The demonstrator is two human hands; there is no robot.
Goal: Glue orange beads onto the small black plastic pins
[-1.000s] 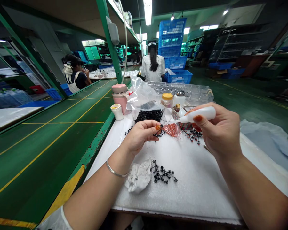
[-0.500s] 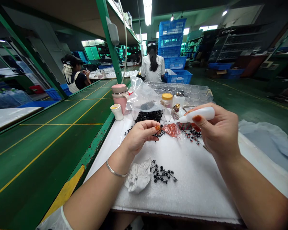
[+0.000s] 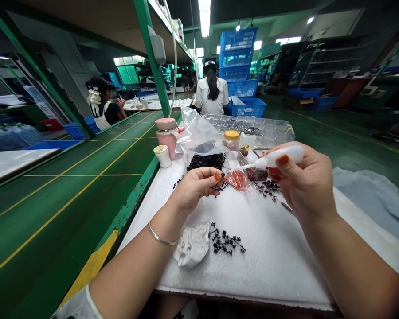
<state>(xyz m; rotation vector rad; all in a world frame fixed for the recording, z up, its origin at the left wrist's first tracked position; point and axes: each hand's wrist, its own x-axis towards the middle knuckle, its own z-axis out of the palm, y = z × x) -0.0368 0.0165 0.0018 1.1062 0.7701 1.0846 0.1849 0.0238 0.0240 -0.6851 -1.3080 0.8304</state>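
Pinched between the thumb and fingers of my left hand [image 3: 199,184] is a small black plastic part [image 3: 223,175], mostly covered by the fingertips. My right hand [image 3: 302,177] is closed around a white squeeze bottle [image 3: 281,157] with a long thin nozzle. The nozzle points left toward the black part, and its tip stands a little apart from it. Below my hands, several black branched parts [image 3: 226,241] lie beside a crumpled white cloth [image 3: 192,243]. Past my left hand is a heap of black parts [image 3: 206,162]. A clear bag of small red-orange pieces [image 3: 237,180] lies between my hands.
A pink mug [image 3: 166,133], a white tub [image 3: 162,156], a yellow-lidded jar [image 3: 232,139] and a clear compartment tray [image 3: 269,126] stand toward the back. The green conveyor belt [image 3: 69,190] runs along the left. Two people sit farther off, near stacked blue crates [image 3: 237,57].
My right hand has moved slightly right with the squeeze bottle, drawing the nozzle away from the black part. My left hand has stayed almost still.
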